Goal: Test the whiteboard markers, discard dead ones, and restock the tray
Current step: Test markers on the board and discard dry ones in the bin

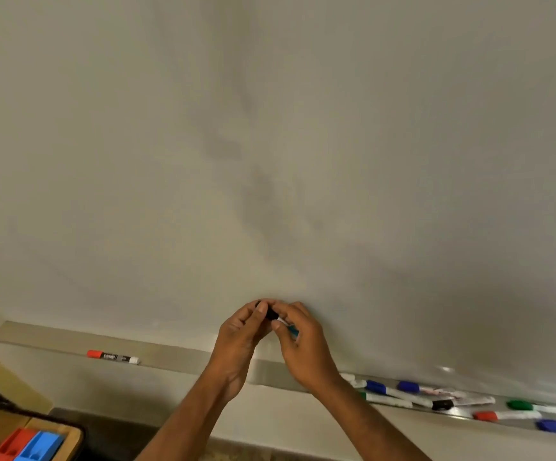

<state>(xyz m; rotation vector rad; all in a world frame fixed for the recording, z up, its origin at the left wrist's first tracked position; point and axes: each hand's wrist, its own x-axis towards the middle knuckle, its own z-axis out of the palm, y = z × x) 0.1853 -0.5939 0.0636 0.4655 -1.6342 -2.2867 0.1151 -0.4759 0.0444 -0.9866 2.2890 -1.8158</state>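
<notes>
**Cap may pop loose or ink may go astray over the tray**

Both hands meet close in front of the whiteboard (270, 128), just above the middle of the tray (177, 356) that runs along its lower edge. Between them is the marker (281, 320) under test, with a white barrel and a black cap. The left hand (240, 334) pinches the cap end between curled fingers and thumb, and the right hand (303, 344) pinches the barrel. The fingers hide most of the marker, so I cannot tell whether the cap is seated, half off or being pressed on.

Likely risks from here:

- If the cap is being pulled, a stiff fit could release with a jerk. The cap or the marker could then fall past the front edge of the tray to the floor.
- With the fingers this close to the nib end, ink could smear onto the skin once the nib is bare.
- The heap of markers (436, 399) at the right end of the tray is not sorted. A tested marker set down there would be lost among the untested ones, and a dead one could slip back into stock.
- The red-capped marker (113, 357) lies alone towards the left end of the tray, well apart from the heap. It looks like a better place for a separate pile.
</notes>
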